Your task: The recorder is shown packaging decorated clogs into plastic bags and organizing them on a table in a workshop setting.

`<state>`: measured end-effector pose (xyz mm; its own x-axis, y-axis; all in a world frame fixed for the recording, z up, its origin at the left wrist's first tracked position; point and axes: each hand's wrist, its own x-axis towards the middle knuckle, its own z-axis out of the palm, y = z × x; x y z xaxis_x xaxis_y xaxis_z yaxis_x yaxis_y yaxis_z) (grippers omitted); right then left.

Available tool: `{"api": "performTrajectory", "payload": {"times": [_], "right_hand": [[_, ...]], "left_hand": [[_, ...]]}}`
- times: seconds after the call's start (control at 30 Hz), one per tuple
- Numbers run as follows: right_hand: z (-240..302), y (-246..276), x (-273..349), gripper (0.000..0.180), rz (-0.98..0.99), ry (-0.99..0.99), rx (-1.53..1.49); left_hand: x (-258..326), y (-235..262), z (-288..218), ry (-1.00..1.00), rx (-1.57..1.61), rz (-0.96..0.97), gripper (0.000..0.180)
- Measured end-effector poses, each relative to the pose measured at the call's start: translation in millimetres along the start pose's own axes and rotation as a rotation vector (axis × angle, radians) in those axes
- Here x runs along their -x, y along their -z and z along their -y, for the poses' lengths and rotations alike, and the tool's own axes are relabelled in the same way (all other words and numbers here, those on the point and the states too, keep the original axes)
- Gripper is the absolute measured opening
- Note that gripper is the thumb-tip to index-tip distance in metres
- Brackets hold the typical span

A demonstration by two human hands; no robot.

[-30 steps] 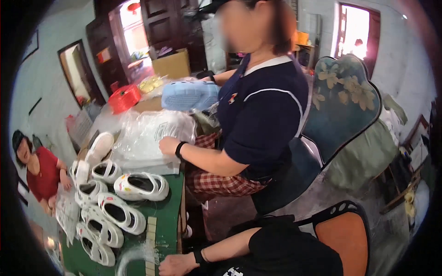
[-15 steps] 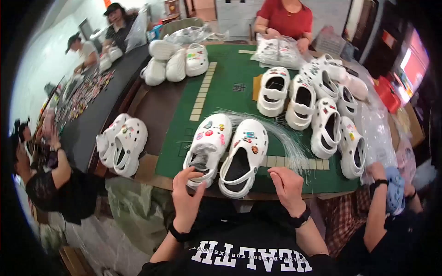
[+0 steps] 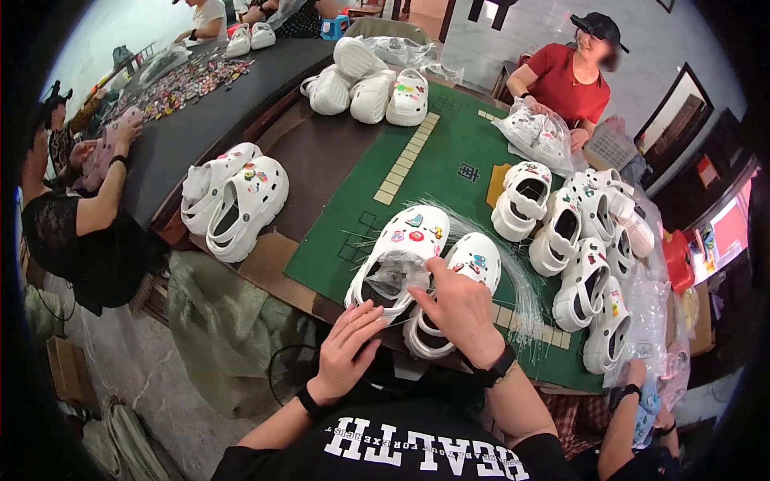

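Observation:
Two white clogs with colourful charms on their toes stand side by side before me, toes pointing away. The left clog (image 3: 415,226) has crumpled translucent stuffing (image 3: 393,276) in its opening. My left hand (image 3: 350,349) lies at its heel strap, fingers stretched out and close together. Over the right clog (image 3: 475,255) reaches my right hand (image 3: 461,309), covering much of that shoe. Its thumb and bent index finger are at the edge of the stuffing and appear to grip it; the other fingers are partly hidden.
White strands (image 3: 521,301) fan out beside the clogs on the green tabletop (image 3: 337,248). Several white clogs (image 3: 561,232) crowd the right side. Another pair (image 3: 247,208) stands left, more at the far left. A person in red (image 3: 568,88) holds bagged clogs (image 3: 537,136) across the table.
My right hand has moved left, from beside the right clog to the left clog's stuffing. My left hand's fingers have straightened at the heel strap. The view has tilted and shifted.

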<state>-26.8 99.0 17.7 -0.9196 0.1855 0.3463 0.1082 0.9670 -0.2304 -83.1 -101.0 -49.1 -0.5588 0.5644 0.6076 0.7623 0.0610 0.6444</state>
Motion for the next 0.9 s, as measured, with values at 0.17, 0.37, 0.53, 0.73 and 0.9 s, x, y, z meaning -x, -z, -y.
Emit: {"api": "performTrajectory", "payload": {"times": [0.17,0.37,0.53,0.73,0.9], "right_hand": [[-4.4,-5.7,-5.1,0.036,0.009,0.025,0.037],[-3.6,-6.5,-7.8,0.032,0.017,0.034,0.084],[-6.3,-7.0,-6.1,0.024,0.053,0.082,-0.077],[6.7,38.0,4.7,0.012,-0.124,-0.084,-0.548],[1.4,57.5,32.6,0.012,-0.256,-0.142,-0.554]], "left_hand": [[21.1,3.2,5.5,0.044,-0.006,-0.056,0.036],[-7.7,-8.9,-6.8,0.055,-0.144,-0.060,0.074],[-18.6,-30.6,-6.6,0.017,-0.297,0.087,0.105],[-13.4,-31.7,-6.2,0.049,-0.250,0.005,0.109],[-17.6,-31.9,-7.7,0.023,-0.312,0.041,0.110]]}}
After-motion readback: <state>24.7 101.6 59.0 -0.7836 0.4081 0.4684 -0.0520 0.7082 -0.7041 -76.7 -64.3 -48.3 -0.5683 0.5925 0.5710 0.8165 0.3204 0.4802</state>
